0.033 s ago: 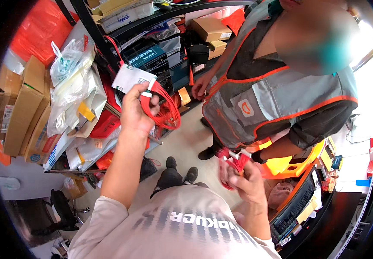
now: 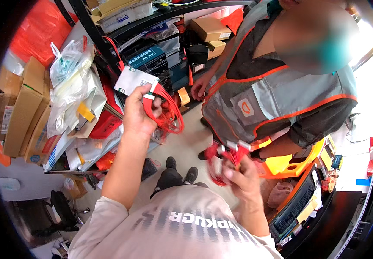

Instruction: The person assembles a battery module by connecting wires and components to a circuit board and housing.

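My left hand (image 2: pixel 140 113) is closed around a flat white module (image 2: pixel 131 80), raised in front of the shelving at left centre. White connectors sit along the module's right edge, and a looped bundle of red wires (image 2: pixel 169 114) hangs from them past my fingers. More red wire leads off the module's upper left corner. Lower and to the right, my right hand (image 2: pixel 243 175) grips a red cable bundle (image 2: pixel 237 156) with white plugs at its upper end. Its loops dangle left of my fingers, partly blurred. The two bundles are apart.
A person in a grey vest with orange trim (image 2: pixel 238 108) stands opposite, close to my right hand. Crowded shelving (image 2: pixel 104 52) and cardboard boxes (image 2: pixel 31 108) fill the left. At lower right are an orange-yellow plastic chair (image 2: pixel 281 166) and a keyboard (image 2: pixel 296 207).
My left hand and the module have shifted slightly right. In my right hand, the red cable bundle has spread left, and more of its loops show beside my fingers.
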A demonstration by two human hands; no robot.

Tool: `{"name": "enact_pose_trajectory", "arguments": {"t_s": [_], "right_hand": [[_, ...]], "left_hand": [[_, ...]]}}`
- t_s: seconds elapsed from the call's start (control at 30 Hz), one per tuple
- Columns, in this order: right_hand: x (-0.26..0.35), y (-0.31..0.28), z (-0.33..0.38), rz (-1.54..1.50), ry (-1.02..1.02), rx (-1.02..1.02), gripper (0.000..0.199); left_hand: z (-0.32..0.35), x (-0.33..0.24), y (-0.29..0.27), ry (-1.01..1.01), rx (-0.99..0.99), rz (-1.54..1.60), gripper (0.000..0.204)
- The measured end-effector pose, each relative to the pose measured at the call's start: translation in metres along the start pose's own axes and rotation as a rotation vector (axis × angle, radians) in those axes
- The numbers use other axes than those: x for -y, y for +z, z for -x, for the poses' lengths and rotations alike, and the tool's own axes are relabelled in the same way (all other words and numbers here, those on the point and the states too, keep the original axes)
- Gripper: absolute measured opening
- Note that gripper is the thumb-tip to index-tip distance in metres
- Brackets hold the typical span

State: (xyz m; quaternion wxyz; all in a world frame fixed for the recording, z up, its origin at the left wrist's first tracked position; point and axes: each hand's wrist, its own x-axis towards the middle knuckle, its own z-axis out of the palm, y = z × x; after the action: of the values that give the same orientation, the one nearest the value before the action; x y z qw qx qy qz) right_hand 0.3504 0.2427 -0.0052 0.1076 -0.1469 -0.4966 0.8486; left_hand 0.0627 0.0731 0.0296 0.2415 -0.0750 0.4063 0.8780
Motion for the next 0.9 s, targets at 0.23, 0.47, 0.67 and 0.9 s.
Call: {"name": "enact_pose_trajectory", "arguments": {"t_s": [0.23, 0.47, 0.67, 0.9], "right_hand": [[-0.039, 0.1, -0.1, 0.051, -0.198, 0.038, 0.036], [-0.072, 0.103, -0.126, 0.393, -0.19, 0.007, 0.025], [-0.027, 0.102, -0.133, -0.016, 0.168, 0.185, 0.035], [0.015, 0.146, -0.161, -0.164, 0.133, 0.295, 0.04]], "left_hand": [[0.008, 0.059, 0.0, 0.043, -0.089, 0.172, 0.019], [0.017, 0.052, -0.01, 0.088, -0.186, 0.183, 0.024], [0.016, 0.035, -0.055, 0.09, -0.196, 0.062, 0.029], [0.035, 0.04, -0.039, 0.049, -0.075, -0.184, 0.024]]}}
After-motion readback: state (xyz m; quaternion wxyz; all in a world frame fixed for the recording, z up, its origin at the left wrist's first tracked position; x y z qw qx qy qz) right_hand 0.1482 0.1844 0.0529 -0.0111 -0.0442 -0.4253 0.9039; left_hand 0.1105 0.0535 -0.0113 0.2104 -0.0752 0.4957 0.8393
